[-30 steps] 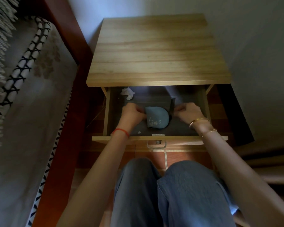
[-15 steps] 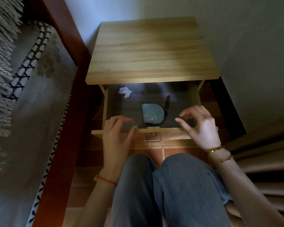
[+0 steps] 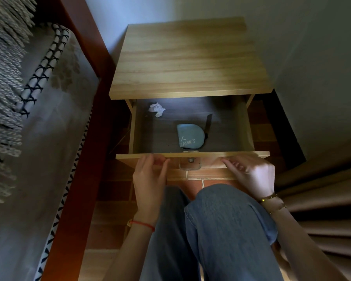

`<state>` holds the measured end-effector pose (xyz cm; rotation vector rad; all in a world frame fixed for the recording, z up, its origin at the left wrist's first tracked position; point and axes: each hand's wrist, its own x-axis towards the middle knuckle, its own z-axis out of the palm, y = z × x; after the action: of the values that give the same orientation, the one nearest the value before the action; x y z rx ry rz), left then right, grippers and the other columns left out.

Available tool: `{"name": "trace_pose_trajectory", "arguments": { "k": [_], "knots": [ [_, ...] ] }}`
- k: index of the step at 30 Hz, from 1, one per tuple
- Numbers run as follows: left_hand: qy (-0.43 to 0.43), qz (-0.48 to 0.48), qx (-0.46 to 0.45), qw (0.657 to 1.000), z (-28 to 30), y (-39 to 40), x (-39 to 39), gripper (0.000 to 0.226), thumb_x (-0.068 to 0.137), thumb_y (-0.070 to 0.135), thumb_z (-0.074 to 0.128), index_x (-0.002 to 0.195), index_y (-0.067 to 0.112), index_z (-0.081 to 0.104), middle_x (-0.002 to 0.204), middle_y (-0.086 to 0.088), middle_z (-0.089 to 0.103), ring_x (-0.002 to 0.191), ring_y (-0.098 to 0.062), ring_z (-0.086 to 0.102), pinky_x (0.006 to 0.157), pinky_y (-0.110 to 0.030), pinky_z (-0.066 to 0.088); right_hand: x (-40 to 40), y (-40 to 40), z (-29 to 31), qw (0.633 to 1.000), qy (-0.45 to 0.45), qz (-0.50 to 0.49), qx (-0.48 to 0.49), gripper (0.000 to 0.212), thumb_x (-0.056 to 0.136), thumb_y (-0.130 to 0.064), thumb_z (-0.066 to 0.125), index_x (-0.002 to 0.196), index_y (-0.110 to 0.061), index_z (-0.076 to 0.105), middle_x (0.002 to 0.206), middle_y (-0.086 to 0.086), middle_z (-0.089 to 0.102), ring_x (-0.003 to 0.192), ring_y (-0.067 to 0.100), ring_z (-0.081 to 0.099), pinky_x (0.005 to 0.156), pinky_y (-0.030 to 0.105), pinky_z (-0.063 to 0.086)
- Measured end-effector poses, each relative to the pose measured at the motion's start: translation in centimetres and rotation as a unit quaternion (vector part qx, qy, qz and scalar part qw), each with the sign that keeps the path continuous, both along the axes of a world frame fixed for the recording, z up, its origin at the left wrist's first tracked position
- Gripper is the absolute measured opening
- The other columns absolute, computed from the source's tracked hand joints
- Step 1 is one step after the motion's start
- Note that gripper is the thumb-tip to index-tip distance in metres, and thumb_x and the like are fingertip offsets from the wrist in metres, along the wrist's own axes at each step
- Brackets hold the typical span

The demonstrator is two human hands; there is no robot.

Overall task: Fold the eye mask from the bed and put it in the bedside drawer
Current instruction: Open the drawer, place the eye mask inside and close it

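Note:
The folded blue eye mask (image 3: 190, 136) with white lettering lies on the dark floor of the open bedside drawer (image 3: 243, 126), its black strap sticking up at its right. My left hand (image 3: 149, 178) rests with its fingertips against the drawer's front panel, left of the metal handle (image 3: 190, 163). My right hand (image 3: 249, 172) touches the same panel to the right of the handle. Neither hand holds anything.
A crumpled white tissue (image 3: 156, 109) lies at the drawer's back left. The wooden nightstand top (image 3: 188, 57) overhangs the drawer. The bed (image 3: 28, 138) with its red-brown frame runs along the left, a curtain (image 3: 322, 199) hangs at right, and my jeans-clad knees (image 3: 221, 220) are below.
Both hands let go of the eye mask and drew back out of the drawer. They now rest on the drawer's front panel, and the mask lies alone inside.

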<state>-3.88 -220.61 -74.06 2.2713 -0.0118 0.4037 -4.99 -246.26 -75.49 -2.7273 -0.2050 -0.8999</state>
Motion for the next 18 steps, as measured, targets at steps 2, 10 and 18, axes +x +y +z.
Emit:
{"name": "trace_pose_trajectory", "arguments": {
  "k": [2,10,18],
  "knots": [
    [-0.003,0.004,0.003,1.000,-0.1,-0.1,0.0,0.005,0.086,0.017,0.070,0.087,0.014,0.066,0.088,0.002,0.063,0.084,-0.010,0.059,0.075,-0.020,0.050,0.1,0.1,-0.2,1.000,-0.002,-0.010,0.006,0.030,0.085,-0.043,0.066,0.065,-0.020,0.069,0.059,-0.003,0.068,0.053,0.015,0.064,0.040,0.026,0.042],
    [-0.029,0.009,-0.005,1.000,-0.4,0.1,0.1,0.004,0.083,0.012,0.072,0.083,0.011,0.068,0.084,0.001,0.066,0.078,-0.008,0.061,0.072,-0.014,0.049,0.3,-0.1,-0.8,1.000,-0.012,-0.020,0.011,0.029,0.083,-0.042,0.069,0.064,-0.019,0.069,0.061,-0.003,0.070,0.053,0.014,0.065,0.043,0.024,0.042],
    [-0.057,0.014,-0.003,0.998,0.2,0.0,1.0,0.003,0.085,0.014,0.070,0.086,0.013,0.067,0.087,0.002,0.064,0.081,-0.004,0.059,0.076,-0.007,0.044,1.3,0.2,0.2,0.998,-0.030,-0.037,0.047,0.030,0.084,-0.042,0.068,0.065,-0.019,0.070,0.062,-0.004,0.069,0.055,0.012,0.064,0.045,0.023,0.042]
  ]
}}
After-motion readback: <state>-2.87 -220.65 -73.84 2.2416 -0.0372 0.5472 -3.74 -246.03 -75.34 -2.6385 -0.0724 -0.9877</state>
